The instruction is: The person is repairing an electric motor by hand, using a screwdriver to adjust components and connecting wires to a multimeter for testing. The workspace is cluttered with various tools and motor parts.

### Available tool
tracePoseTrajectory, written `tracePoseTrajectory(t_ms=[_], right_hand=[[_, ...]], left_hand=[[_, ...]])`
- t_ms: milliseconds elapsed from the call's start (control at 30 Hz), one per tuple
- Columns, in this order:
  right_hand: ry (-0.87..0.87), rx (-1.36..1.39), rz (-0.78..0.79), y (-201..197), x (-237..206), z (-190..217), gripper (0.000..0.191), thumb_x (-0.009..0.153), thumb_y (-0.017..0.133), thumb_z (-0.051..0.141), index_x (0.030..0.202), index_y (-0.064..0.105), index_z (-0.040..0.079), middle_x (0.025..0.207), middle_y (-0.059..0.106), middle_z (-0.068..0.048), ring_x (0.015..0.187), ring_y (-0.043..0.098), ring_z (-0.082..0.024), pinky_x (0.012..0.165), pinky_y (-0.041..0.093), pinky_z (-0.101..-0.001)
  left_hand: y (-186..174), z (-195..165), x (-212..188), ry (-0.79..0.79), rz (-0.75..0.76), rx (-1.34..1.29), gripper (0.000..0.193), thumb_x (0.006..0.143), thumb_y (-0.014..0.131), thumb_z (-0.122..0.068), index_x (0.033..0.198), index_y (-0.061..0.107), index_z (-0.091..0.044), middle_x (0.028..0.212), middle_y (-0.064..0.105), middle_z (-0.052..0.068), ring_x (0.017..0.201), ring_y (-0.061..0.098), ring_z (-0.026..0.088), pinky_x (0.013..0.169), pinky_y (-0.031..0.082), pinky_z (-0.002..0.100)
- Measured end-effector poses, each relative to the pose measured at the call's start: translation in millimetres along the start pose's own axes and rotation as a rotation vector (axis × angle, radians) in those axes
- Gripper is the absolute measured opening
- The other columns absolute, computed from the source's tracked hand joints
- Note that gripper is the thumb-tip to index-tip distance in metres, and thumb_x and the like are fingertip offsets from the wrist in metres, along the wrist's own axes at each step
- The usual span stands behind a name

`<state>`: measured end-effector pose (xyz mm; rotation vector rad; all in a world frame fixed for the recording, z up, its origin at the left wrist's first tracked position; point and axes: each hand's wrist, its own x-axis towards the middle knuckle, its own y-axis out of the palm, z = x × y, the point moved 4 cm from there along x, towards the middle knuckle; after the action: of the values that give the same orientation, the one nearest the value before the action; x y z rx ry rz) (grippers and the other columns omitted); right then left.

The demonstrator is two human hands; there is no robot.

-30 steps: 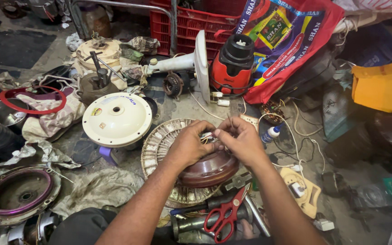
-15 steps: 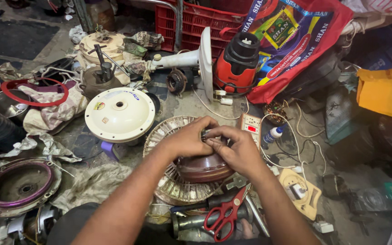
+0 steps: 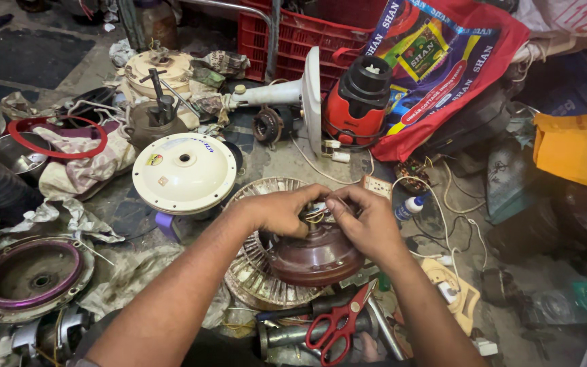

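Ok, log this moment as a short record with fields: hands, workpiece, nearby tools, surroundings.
left hand: left hand fingers at the wires on top of the brown motor housing
right hand: right hand pinching the same wires
workpiece base: housing sits on a round slotted metal disc
nearby tools: red-handled scissors just below the housing
surroundings: cream dome cover to the left, red crate behind

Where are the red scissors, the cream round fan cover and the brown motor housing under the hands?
red scissors (image 3: 338, 325), head view, on the handle loops.
cream round fan cover (image 3: 185, 172), head view, on its domed top near the centre hole.
brown motor housing (image 3: 317, 259), head view, on its front wall below the hands.
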<state>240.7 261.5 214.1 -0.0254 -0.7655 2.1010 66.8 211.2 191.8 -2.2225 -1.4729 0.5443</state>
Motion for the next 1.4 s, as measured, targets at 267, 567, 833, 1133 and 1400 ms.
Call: tracePoseTrajectory(t_ms=[267, 567, 833, 1133, 1400], right_hand=[[-0.037, -0.076, -0.011, -8.3, 1.1, -3.9, 0.017, 0.089, 0.076, 0.015, 0.099, 0.075, 0.002, 0.082, 0.074, -0.005, 0.074, 0.060, -0.011, 0.068, 0.051, -0.0287], [-0.151, -0.097, -0.036, -5.3, 4.2, -4.6, 0.016, 0.088, 0.077, 0.013, 0.098, 0.075, 0.000, 0.088, 0.071, -0.008, 0.082, 0.065, -0.015, 0.075, 0.052, -0.0289], [0.069, -0.039, -0.015, -8.0, 9.5, -29.4, 0.020, 0.086, 0.078, 0.021, 0.097, 0.078, 0.004, 0.082, 0.077, 0.000, 0.074, 0.065, -0.008, 0.069, 0.053, -0.0259], [0.236, 0.231, -0.030, -0.2, 9.8, -23.6, 0.017, 0.087, 0.077, 0.020, 0.088, 0.076, 0.003, 0.072, 0.069, 0.002, 0.062, 0.056, -0.006, 0.055, 0.045, -0.0249], [0.133, -0.152, 0.061, -5.6, 4.6, -10.4, 0.018, 0.086, 0.078, 0.023, 0.090, 0.077, 0.005, 0.072, 0.073, -0.002, 0.065, 0.060, -0.008, 0.062, 0.050, -0.0272]], left_hand=[[3.6, 4.8, 4.3, -0.015, -0.080, -0.009, 0.078, 0.076, 0.073, -0.024, 0.146, 0.042, -0.016, 0.134, 0.065, 0.012, 0.119, 0.066, 0.024, 0.100, 0.051, 0.035], [7.2, 11.5, 12.1, -0.083, -0.049, -0.175, 0.057, 0.087, 0.052, -0.021, 0.144, 0.046, -0.015, 0.132, 0.064, 0.011, 0.122, 0.060, 0.021, 0.104, 0.047, 0.034], [4.4, 10.4, 11.5, -0.033, -0.064, -0.149, 0.057, 0.089, 0.052, -0.023, 0.145, 0.044, -0.014, 0.137, 0.061, 0.010, 0.127, 0.057, 0.020, 0.107, 0.043, 0.034], [5.1, 9.9, 13.8, -0.070, -0.096, -0.155, 0.057, 0.091, 0.051, -0.026, 0.146, 0.043, -0.013, 0.140, 0.060, 0.011, 0.129, 0.058, 0.021, 0.108, 0.043, 0.033], [4.1, 10.9, 12.5, -0.123, -0.092, -0.152, 0.058, 0.091, 0.053, -0.028, 0.146, 0.043, -0.016, 0.145, 0.056, 0.010, 0.133, 0.054, 0.022, 0.110, 0.041, 0.034]])
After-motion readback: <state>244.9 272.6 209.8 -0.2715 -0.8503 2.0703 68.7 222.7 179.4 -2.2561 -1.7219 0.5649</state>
